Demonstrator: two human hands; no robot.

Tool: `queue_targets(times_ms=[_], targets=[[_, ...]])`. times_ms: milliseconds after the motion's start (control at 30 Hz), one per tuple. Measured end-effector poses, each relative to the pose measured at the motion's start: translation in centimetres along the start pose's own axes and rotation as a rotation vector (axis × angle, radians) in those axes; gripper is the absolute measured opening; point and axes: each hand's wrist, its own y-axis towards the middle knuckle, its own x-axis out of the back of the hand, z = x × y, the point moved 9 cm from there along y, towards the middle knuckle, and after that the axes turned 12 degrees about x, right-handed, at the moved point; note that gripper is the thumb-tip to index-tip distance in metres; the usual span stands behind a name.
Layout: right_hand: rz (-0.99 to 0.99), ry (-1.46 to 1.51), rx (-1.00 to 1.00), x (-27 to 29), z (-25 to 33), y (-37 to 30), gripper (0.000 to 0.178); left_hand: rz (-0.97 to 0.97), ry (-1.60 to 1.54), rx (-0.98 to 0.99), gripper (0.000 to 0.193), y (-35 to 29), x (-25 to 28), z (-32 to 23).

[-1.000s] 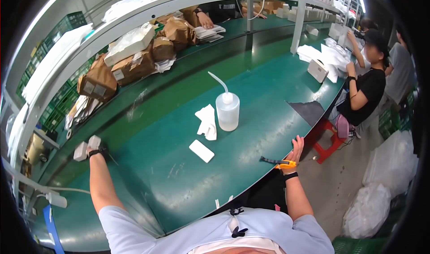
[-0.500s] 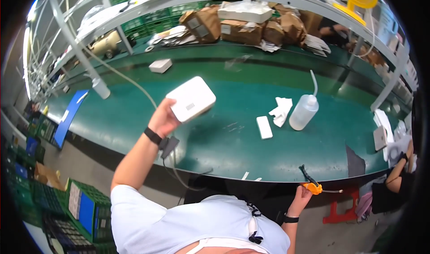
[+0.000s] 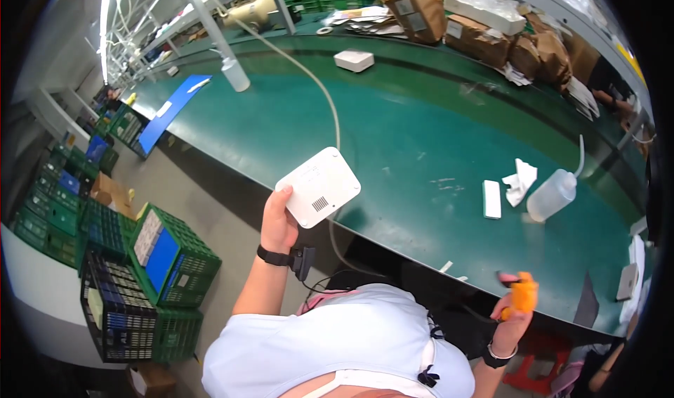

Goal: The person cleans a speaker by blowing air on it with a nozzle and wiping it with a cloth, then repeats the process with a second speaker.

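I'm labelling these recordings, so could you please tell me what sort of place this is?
Probably a factory or packing workshop, judging by the long green workbench, the plastic crates and the brown packages.

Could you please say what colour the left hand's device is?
The device is white, seen best in the head view.

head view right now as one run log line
left hand: holding vented white case | right hand: holding orange tool | on green bench: white block, crumpled white wipe, spouted bottle
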Motion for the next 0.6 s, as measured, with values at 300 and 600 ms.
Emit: queue_targets(times_ms=[300, 600], targets=[[1.058, -0.454, -0.077, -16.9, -0.5, 1.1, 0.032, -0.079, 0.188, -0.158, 0.049, -2.6, 5.5, -2.7], [1.146, -0.351, 0.007, -20.0, -0.8, 0.8, 0.044, -0.164, 0.998, -0.455, 0.05, -5.1, 2.2, -8.7]])
